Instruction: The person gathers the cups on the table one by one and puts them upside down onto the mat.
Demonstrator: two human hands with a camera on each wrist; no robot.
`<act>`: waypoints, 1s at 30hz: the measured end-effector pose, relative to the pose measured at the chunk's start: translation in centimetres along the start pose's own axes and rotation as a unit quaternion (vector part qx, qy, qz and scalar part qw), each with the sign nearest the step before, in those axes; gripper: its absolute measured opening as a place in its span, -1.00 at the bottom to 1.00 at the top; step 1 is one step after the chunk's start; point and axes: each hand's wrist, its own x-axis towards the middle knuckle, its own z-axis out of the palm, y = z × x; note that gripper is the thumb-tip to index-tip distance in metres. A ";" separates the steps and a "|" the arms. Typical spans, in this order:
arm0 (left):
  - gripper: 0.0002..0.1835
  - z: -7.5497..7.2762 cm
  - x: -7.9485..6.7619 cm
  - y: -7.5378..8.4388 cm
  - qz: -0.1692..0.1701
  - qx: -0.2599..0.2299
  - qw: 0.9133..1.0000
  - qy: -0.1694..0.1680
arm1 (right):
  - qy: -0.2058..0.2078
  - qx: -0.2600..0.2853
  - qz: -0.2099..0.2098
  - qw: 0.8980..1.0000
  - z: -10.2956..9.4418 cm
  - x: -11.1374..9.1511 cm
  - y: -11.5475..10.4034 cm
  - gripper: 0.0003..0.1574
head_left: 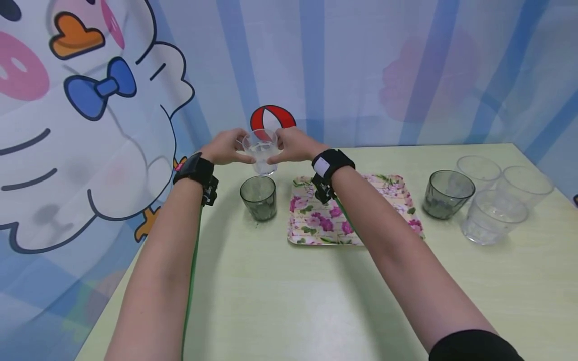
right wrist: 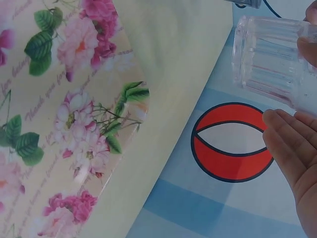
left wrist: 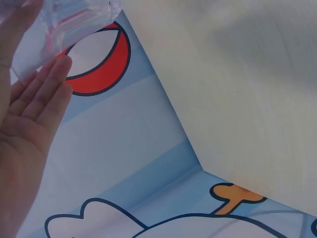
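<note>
Between both hands, near the table's back edge, is a clear cup (head_left: 263, 153) with a ribbed lower part. The left hand (head_left: 229, 147) holds its left side between thumb and fingers. On the opposite side the right hand (head_left: 295, 144) grips it the same way. The wrist views show the clear cup (right wrist: 270, 57) apparently raised off the table. Just in front of it, a grey-green tinted glass (head_left: 259, 199) stands upright on the table. A floral tray (head_left: 322, 223) lies to the right, partly hidden by the right forearm.
At the right of the table (head_left: 280, 301) stand another tinted glass (head_left: 447, 194) and three clear cups, the nearest clear cup (head_left: 492, 218) close beside the other two. A printed cloth backdrop (head_left: 361, 70) rises along the back and left edges.
</note>
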 end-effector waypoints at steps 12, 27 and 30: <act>-0.22 -0.4 0.0 1.1 0.005 -0.025 1.000 0.003 | 0.001 0.007 -0.002 1.000 -1.2 -0.7 0.0 -0.28; -0.31 -0.4 0.1 2.5 0.034 -0.029 0.999 0.008 | 0.005 0.025 0.002 1.000 -2.4 -2.0 0.3 -0.33; -0.31 -0.4 0.0 2.9 0.043 -0.031 0.999 0.011 | 0.010 0.025 -0.006 1.000 -2.7 -2.3 0.5 -0.35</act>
